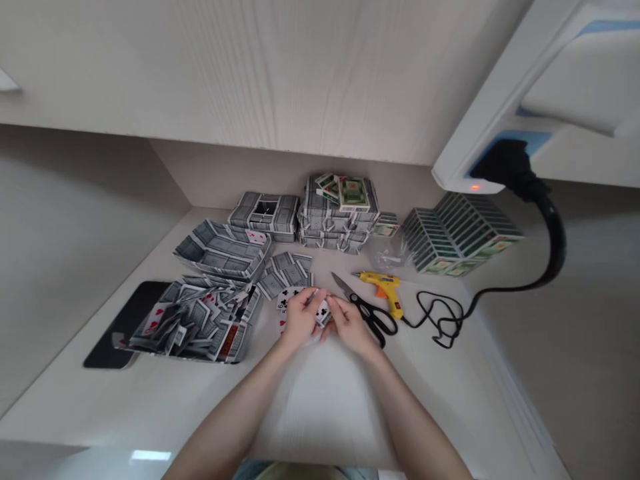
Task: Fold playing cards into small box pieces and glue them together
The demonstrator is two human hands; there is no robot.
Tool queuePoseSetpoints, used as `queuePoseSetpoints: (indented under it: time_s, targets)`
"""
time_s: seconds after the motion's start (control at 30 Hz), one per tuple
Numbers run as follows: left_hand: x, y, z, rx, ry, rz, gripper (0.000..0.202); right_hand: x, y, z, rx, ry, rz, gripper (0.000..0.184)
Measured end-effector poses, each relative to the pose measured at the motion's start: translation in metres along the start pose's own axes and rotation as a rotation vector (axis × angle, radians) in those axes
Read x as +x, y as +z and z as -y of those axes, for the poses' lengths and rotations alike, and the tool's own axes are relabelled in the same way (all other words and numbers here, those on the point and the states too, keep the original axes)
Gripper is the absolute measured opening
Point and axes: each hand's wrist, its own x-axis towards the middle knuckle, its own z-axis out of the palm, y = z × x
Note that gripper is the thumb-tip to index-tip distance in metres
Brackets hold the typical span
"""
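Observation:
A playing card (323, 313) with black club marks is pinched between my two hands, low over the white desk. My left hand (301, 318) grips its left side, and my right hand (347, 321) grips its right side. Fingers cover much of the card, so I cannot tell whether it is folded. Loose face-up cards (286, 301) lie just beyond my left hand, and several face-down cards (286, 273) spread out farther back. Black-handled scissors (369, 313) rest beside my right hand, with a yellow glue gun (383, 285) to their right.
Left stand a box of folded card pieces (240, 347) on a black flat object (107, 340), and a card-built tray (220, 257). Card-built boxes (340, 223) line the back. Stacked card packs (460, 233) stand right, near a black cable (445, 320). A power strip (463, 150) hangs above.

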Motion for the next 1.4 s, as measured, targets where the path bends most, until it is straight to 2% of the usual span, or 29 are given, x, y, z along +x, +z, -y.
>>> queuePoseSetpoints:
  time_s: [0.13,0.23,0.4,0.5,0.73,0.9,1.0,1.23,1.4]
  targets:
    - [0.003,-0.002,0.001,-0.197,-0.109,0.082,0.038,-0.001,0.001,-0.001,-0.017,-0.021,0.011,0.035]
    - [0.003,-0.002,0.001,-0.166,-0.096,0.06,0.038,-0.001,0.001,0.002,0.02,0.0,0.027,0.035]
    - [0.0,-0.004,0.003,0.212,0.134,-0.1,0.033,-0.001,0.003,0.006,0.106,0.049,0.017,0.036]
    - [0.0,-0.005,0.003,0.428,0.264,-0.144,0.034,0.0,0.003,0.004,0.113,0.07,-0.018,0.035]
    - [-0.001,-0.01,0.004,0.809,0.515,-0.165,0.03,0.003,0.0,-0.008,0.03,0.076,-0.042,0.036]
    - [-0.004,-0.011,0.008,0.889,0.627,-0.145,0.028,0.003,0.0,-0.009,-0.015,0.043,-0.046,0.037]
    - [-0.004,-0.008,0.01,0.836,0.602,-0.132,0.023,0.004,-0.003,-0.01,-0.064,-0.001,-0.057,0.037]
    - [-0.002,-0.003,0.01,0.763,0.408,-0.125,0.024,0.007,-0.007,-0.017,-0.208,-0.048,-0.126,0.038]
    - [0.001,-0.002,0.008,0.559,0.342,-0.142,0.027,0.005,-0.005,-0.017,-0.243,-0.085,-0.132,0.036]
